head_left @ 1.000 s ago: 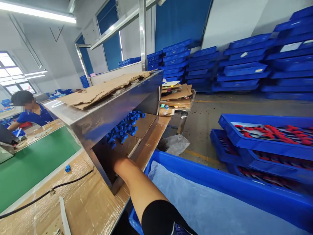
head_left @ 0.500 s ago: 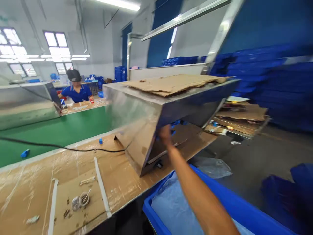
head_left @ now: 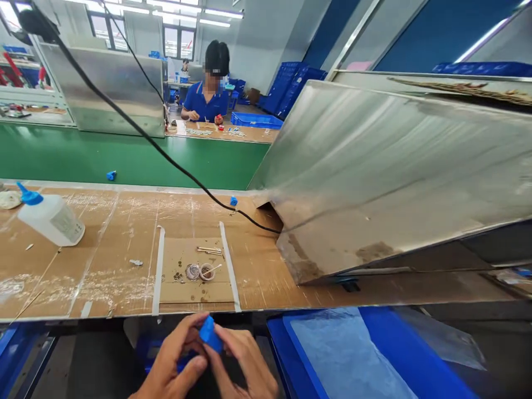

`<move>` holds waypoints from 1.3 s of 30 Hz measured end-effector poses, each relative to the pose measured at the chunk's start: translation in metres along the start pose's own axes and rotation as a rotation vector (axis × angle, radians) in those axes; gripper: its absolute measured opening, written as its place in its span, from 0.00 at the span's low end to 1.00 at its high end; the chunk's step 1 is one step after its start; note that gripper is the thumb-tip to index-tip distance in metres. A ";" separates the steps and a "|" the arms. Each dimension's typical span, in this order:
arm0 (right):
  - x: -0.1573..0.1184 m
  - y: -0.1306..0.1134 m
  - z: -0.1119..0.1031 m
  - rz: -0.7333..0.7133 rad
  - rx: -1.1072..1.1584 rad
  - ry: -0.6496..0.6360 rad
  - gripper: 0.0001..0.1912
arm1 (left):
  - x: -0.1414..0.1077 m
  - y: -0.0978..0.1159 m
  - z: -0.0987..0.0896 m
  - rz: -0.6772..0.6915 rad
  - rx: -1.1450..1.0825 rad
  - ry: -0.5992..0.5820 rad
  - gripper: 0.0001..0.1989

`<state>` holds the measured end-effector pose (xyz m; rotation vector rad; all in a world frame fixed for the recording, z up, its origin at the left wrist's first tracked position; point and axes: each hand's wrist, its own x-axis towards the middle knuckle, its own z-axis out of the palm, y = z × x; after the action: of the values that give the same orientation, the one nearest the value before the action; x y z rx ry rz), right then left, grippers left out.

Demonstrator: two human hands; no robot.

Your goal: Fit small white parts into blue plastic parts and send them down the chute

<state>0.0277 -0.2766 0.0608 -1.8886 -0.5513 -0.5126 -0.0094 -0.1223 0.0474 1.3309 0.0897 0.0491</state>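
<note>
Both hands meet low in front of the table edge around a small blue plastic part (head_left: 209, 333). My left hand (head_left: 172, 363) pinches it from the left with thumb and fingers. From the right, my right hand (head_left: 245, 363) grips the same part. Just beyond them lies the cardboard-covered worktable (head_left: 103, 260), with a taped cardboard patch carrying small metal rings (head_left: 199, 271) and loose bits.
A slanted steel hopper (head_left: 386, 172) fills the right. A blue bin with a clear liner (head_left: 344, 354) sits below the table at right. A white glue bottle with a blue cap (head_left: 47, 217) lies at left. A black cable (head_left: 166, 158) crosses to the hopper. Behind the green conveyor (head_left: 124, 158) a person in blue (head_left: 206, 100) works.
My right arm has pulled out of the hopper opening and come back to my lap. The view swung left. Both hands now hold a blue part.
</note>
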 end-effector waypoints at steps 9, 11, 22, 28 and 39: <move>0.004 -0.016 0.031 -0.079 0.092 -0.238 0.24 | -0.003 0.018 -0.021 -0.315 -0.613 0.053 0.19; 0.002 -0.018 0.033 -0.117 0.096 -0.254 0.25 | -0.005 0.023 -0.025 -0.342 -0.632 0.034 0.21; 0.063 -0.032 0.088 -0.128 -0.037 -0.386 0.12 | -0.016 0.013 -0.070 -0.092 -0.404 0.311 0.14; 0.094 -0.024 0.177 -0.191 -0.292 -0.610 0.13 | -0.032 0.021 -0.093 -0.012 -0.205 0.365 0.16; 0.087 -0.027 0.175 -0.107 -0.079 -0.499 0.11 | -0.040 0.026 -0.107 0.003 -0.254 0.468 0.18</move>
<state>0.0987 -0.0922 0.0690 -2.0777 -0.9726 -0.1238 -0.0592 -0.0160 0.0488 1.0445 0.4633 0.3635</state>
